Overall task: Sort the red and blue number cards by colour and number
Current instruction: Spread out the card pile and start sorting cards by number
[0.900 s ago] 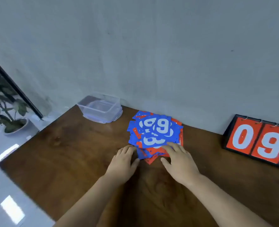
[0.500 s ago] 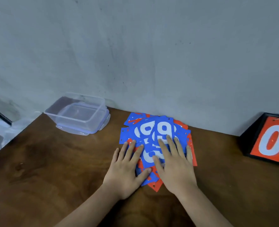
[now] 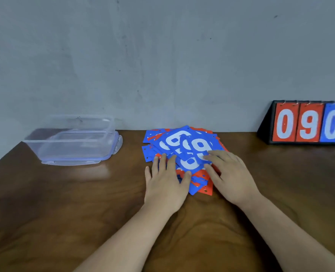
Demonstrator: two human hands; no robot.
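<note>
Both your hands are lying flat on the pile of cards (image 3: pixel 182 152) — the left hand (image 3: pixel 165 183) with fingers spread on its near left side, the right hand (image 3: pixel 231 177) with straight fingers on the top blue card. The pile, blue and red mixed, is sitting midway along the tabletop's (image 3: pixel 64 213) far edge. Near the far left corner a clear box (image 3: pixel 72 142) is resting on its lid — a scoreboard (image 3: pixel 310 124) is standing far right.
</note>
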